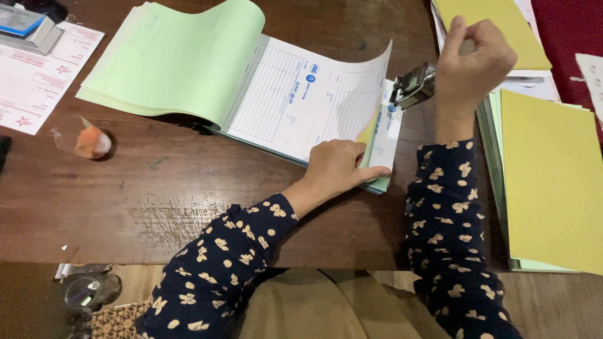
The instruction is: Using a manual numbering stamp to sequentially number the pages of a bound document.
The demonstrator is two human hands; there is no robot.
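Note:
An open pad of printed forms (295, 94) lies on the brown wooden table (157, 201), its green pages (182, 56) folded back to the left. My left hand (339, 166) rests on the pad's near right corner, fingers tucked under a lifted white sheet, with yellow and green sheets showing below. My right hand (471, 59) is raised above the pad's right edge and grips a metal stamping device (412, 85), whose head points down toward the corner of the form.
Stacks of yellow and green paper (553, 176) lie at the right, another yellow stack (496, 25) at the top right. A pink-printed sheet (38, 75) and a metal box (28, 28) sit at the top left. A small orange-tipped plastic object (91, 141) lies on the left.

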